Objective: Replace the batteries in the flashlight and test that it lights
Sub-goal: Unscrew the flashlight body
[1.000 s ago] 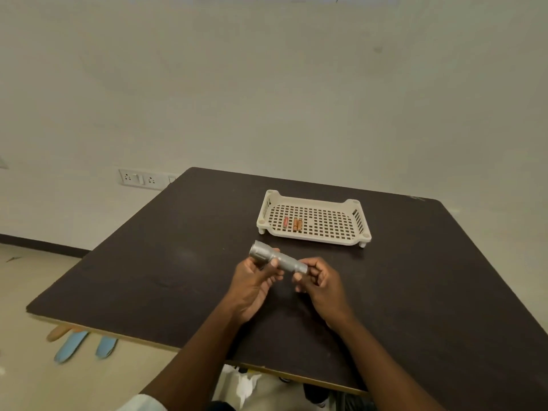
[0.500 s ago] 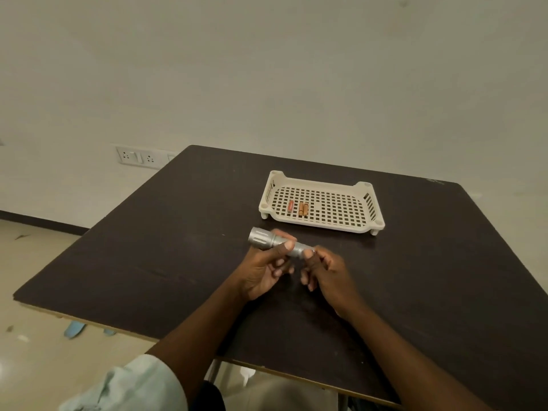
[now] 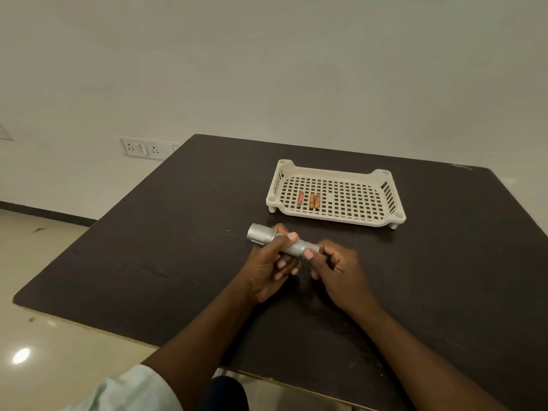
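Your left hand (image 3: 268, 266) wraps around the middle of a silver flashlight (image 3: 277, 241), held just above a dark table (image 3: 166, 247), head pointing left. Your right hand (image 3: 335, 266) pinches its tail end with thumb and fingers. Beyond it, a cream perforated tray (image 3: 353, 209) holds 3 small orange batteries (image 3: 310, 200), lying side by side.

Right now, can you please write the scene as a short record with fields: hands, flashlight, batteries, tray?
left hand: grips the barrel of the silver metal flashlight
right hand: pinches its tail end
flashlight: held above the dark wooden table, not visibly lit
batteries: three small orange batteries
tray: cream perforated plastic tray, holds the batteries
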